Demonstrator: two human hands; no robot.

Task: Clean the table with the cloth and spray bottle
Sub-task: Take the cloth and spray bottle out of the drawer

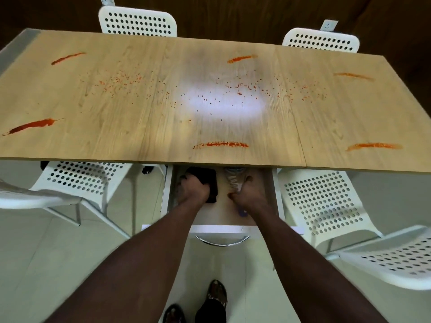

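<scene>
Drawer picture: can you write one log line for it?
stage: fetching tools | left hand: grips cloth in drawer | right hand: grips spray bottle | table: red smears unwiped

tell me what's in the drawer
A dark cloth gripped by the left hand and a clear spray bottle gripped by the right hand. The back of the drawer is hidden beneath the tabletop.

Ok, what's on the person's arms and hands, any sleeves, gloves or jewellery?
The left forearm and right forearm are bare to the frame edge, no sleeves showing. The left hand and right hand wear no gloves; no watch, bracelet or ring shows.
</scene>
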